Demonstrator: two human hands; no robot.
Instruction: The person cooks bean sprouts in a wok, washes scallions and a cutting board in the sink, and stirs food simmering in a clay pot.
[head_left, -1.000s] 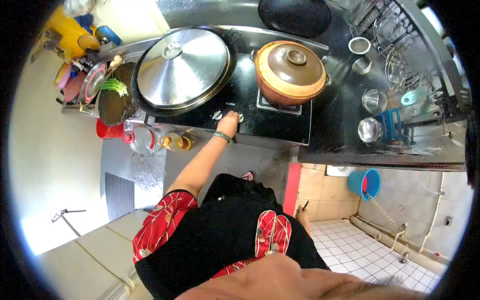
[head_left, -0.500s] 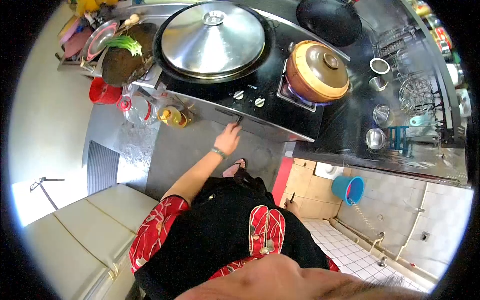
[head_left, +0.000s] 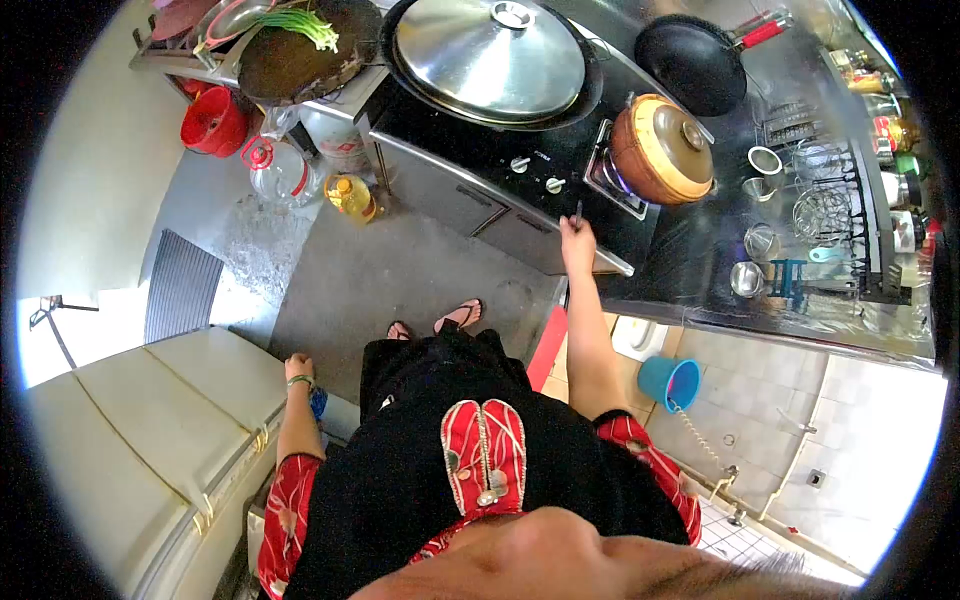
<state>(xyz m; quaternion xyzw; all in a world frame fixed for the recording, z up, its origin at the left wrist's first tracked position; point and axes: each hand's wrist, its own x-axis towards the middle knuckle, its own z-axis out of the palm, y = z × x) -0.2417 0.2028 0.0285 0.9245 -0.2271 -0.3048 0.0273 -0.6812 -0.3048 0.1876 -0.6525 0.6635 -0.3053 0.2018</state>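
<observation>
My right hand (head_left: 577,243) is raised at the front edge of the black gas stove (head_left: 470,150), beside its right knob (head_left: 555,185). Its fingers are closed around a thin dark pen-like object (head_left: 579,210) that points up; what kind it is I cannot make out. To the right, a brown clay pot (head_left: 640,160) with its lid on sits over a blue flame. My left hand (head_left: 299,367) hangs low at my side near a pale cabinet; its fingertips are hidden from above. A large wok-like pan under a domed steel lid (head_left: 490,55) covers the left burner.
A black frying pan (head_left: 690,65) lies behind the pot. Whisks and strainers (head_left: 830,215) hang at the right. On the floor stand an oil bottle (head_left: 350,197), a big clear jug (head_left: 280,170) and a red bucket (head_left: 212,122). Scallions (head_left: 305,28) rest on a round chopping board.
My left hand has left the stove's front handle and dropped back to my side. My right hand has come up from low at the right to the stove edge, still holding the dark object.
</observation>
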